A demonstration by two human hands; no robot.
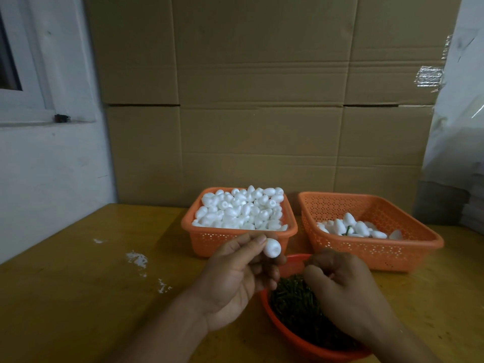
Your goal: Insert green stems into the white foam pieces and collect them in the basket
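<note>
A cardboard wall backs the yellow wooden table [78,297]. The left hand [233,279] pinches a white egg-shaped foam piece [272,248] at its fingertips, just left of the right hand [343,292], whose curled fingers dig among green stems [293,302] in the near red bowl [288,334]; whether they grip one, I cannot tell. The part-filled orange basket [408,247] lies far right.

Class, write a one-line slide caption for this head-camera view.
Left hand pinches a white foam piece while right hand reaches into the bowl of green stems.

Orange, white and green on yellow-brown wood

2 orange perforated plastic baskets [373,255] hold white foam pieces [241,208]; the orange round bowl [288,334], lower centre, holds dark green stems [293,302].
</note>
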